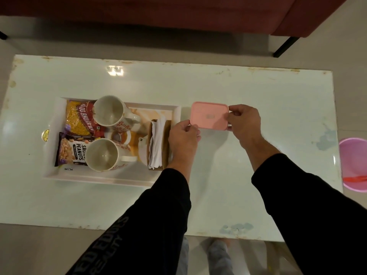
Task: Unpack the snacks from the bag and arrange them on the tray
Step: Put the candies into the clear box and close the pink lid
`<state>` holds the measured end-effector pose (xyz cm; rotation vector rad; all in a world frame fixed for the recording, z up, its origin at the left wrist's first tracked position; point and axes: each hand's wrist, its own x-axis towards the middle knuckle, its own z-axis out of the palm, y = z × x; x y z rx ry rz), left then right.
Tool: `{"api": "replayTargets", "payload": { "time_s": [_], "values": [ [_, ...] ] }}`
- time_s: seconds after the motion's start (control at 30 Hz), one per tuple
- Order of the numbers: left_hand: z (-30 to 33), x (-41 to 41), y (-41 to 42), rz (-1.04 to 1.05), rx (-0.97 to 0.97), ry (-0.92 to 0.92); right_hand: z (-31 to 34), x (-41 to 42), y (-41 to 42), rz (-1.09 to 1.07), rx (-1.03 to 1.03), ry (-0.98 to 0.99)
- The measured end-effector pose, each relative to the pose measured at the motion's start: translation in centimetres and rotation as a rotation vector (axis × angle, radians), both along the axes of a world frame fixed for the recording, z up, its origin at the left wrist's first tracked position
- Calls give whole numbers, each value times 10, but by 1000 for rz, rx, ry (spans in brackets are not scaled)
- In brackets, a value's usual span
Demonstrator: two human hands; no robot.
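Black sleeves led to both hands pinching a pink box: left hand closed on its near-left corner, right hand on its right edge, box on or just above the table, just right of the tray. Tray already held two snack packs, two mugs and a napkin holder. Judged step: placing the box; little bare tray showed, so next move likely needs a gap found or cleared.

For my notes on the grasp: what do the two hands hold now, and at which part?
Both hold the pink square plastic lid: the left hand pinches its near left corner, the right hand its right edge.
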<state>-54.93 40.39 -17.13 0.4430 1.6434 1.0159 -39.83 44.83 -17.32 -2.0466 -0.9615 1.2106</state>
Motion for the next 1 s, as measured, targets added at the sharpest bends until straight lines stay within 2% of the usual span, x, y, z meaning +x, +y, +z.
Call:
{"api": "replayTargets", "payload": {
  "time_s": [0.17, 0.33, 0.5, 0.63, 0.73, 0.83, 0.9, 1.0],
  "values": [
    [3, 2, -5, -12, -45, -10, 0, 3, -6, 4, -14, 1],
    [18, 1, -27, -41, -70, 1, 6, 8, -29, -28, -10, -110],
    [40, -13, -61, -192, -74, -20, 19, 5, -63, -44, -60, -133],
    [44, -35, -77, -253, -77, -4, 25, -6, -67, -73, -106, -102],
    [40, -38, -70, -308, -79, 27, 24, -15, -50, -150, -136, -5],
    [41, -28, -42, -450, 42, 191, 18, -20, -36, -207, -120, 97],
    [41, -19, -21, -469, 117, 291, 11, -20, -33, -205, -106, 116],
    [36, -12, 2, -502, 73, 440, 7, -16, -30, -214, -69, 114]
  ]
}}
